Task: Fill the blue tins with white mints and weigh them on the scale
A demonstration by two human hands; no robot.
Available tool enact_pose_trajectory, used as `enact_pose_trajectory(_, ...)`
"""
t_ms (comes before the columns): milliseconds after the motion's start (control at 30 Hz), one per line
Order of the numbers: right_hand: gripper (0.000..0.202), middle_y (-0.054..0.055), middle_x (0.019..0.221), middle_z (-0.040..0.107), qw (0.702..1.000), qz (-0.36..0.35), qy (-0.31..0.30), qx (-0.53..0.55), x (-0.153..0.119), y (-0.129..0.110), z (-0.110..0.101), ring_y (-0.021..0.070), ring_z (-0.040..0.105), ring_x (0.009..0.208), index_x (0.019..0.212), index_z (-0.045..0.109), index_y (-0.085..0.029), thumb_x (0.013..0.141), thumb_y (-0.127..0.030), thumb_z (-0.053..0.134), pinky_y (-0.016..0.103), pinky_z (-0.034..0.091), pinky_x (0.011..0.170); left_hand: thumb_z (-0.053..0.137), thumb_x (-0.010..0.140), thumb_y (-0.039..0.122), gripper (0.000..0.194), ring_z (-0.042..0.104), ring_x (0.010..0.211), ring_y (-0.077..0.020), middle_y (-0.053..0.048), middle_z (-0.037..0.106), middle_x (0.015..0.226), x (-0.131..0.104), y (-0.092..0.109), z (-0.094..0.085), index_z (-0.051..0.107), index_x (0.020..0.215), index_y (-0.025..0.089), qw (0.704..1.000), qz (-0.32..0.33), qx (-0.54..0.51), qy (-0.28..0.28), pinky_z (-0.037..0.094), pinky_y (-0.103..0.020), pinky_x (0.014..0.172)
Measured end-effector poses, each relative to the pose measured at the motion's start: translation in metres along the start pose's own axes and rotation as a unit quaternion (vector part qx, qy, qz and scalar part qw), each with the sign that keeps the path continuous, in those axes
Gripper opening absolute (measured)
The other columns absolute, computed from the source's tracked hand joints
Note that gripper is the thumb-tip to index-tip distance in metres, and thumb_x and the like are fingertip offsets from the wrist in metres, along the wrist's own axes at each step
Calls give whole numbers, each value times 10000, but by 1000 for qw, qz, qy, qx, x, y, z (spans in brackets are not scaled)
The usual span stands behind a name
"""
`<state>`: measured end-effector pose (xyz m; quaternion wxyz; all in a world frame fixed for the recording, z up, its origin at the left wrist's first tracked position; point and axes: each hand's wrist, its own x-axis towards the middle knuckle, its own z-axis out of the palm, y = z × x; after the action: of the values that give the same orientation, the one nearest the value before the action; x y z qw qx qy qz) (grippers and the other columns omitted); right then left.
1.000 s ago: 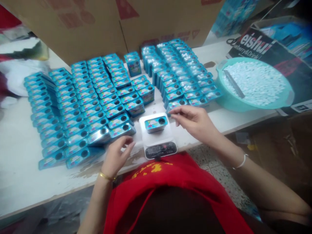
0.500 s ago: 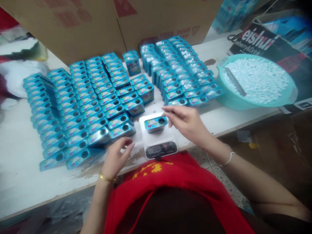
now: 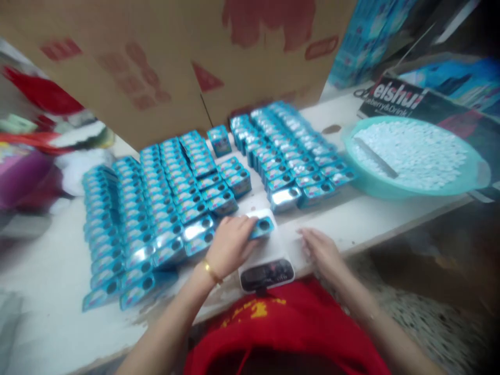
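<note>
By the front edge of the bench (image 3: 47, 291), the left hand (image 3: 230, 244) grips one box (image 3: 262, 228) on the scale (image 3: 269, 252), the right hand (image 3: 322, 252) is half-open, and white pieces (image 3: 303, 170) top some other boxes (image 3: 318, 189).

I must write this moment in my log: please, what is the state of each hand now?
Left hand: closed on a blue tin at the white scale.
Right hand: half open beside the scale, nothing visible in it.
</note>
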<state>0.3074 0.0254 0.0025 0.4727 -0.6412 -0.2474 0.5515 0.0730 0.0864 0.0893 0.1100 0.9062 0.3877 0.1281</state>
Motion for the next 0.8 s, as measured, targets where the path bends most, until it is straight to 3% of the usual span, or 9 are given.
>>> enact_pose_trajectory(67,352,-58,540,453,1000,24,3,6,2,12,-3,48,347,411,828,630,-159,753,-504,629,193,201,381,512,876,310,325,583,934,-223,-88,628,1033,22,-9,-16,493,1175,184,1000,19,14,19,456,-363,789)
enact_pose_trajectory(133,362,-57,540,449,1000,17,0,19,5,19,-3,49,340,423,801,617,-159,758,-518,616,194,210,397,506,878,310,349,573,981,-220,-95,609,1100,50,-27,-39,471,1202,187,994,10,30,105,458,-352,828)
enact_pose_trajectory(200,378,-62,501,421,1000,16,-6,21,7,21,-3,53,327,423,716,584,-163,759,-539,601,196,217,411,503,876,306,381,563,1006,-211,-93,585,1143,83,-52,-61,448,1234,190,980,-23,53,190,453,-340,867)
enact_pose_trajectory(267,414,-66,462,395,1000,17,-9,13,7,18,-2,60,318,418,643,538,-174,747,-571,590,201,220,416,511,859,292,388,561,1009,-205,-85,571,1157,119,-85,-74,450,1227,188,971,-66,78,217,442,-329,897)
enact_pose_trajectory(333,444,-68,438,382,1000,19,-6,1,7,14,-1,68,315,409,620,518,-183,725,-609,583,206,219,414,503,845,265,399,544,1069,-211,-90,547,1213,151,-121,-73,442,1231,186,972,-124,96,175,418,-326,942)
enact_pose_trajectory(400,469,-69,421,370,1000,26,0,-11,7,11,0,73,311,396,612,518,-188,694,-646,581,209,215,406,516,824,254,406,534,1104,-239,-122,549,1226,172,-154,-62,461,1215,159,972,-176,110,105,408,-343,955)
enact_pose_trajectory(500,508,-70,403,362,999,48,7,-15,11,10,1,77,303,366,617,545,-191,629,-697,588,213,201,384,570,785,269,377,575,1045,-266,-147,613,1141,182,-191,-39,539,1134,131,974,-194,111,33,442,-353,899)
enact_pose_trajectory(667,553,-54,463,432,997,74,31,7,18,18,2,67,322,351,653,595,-178,533,-715,636,206,194,369,623,754,358,338,625,923,-194,-37,683,1038,184,-220,-29,634,1058,211,979,-170,86,-67,468,-262,830)
enact_pose_trajectory(800,487,-53,484,437,997,67,29,20,17,19,4,60,325,376,641,593,-176,598,-658,650,201,213,396,477,864,359,325,575,1019,-196,-42,631,1139,209,-235,-36,613,1128,228,976,-179,113,-42,426,-290,902)
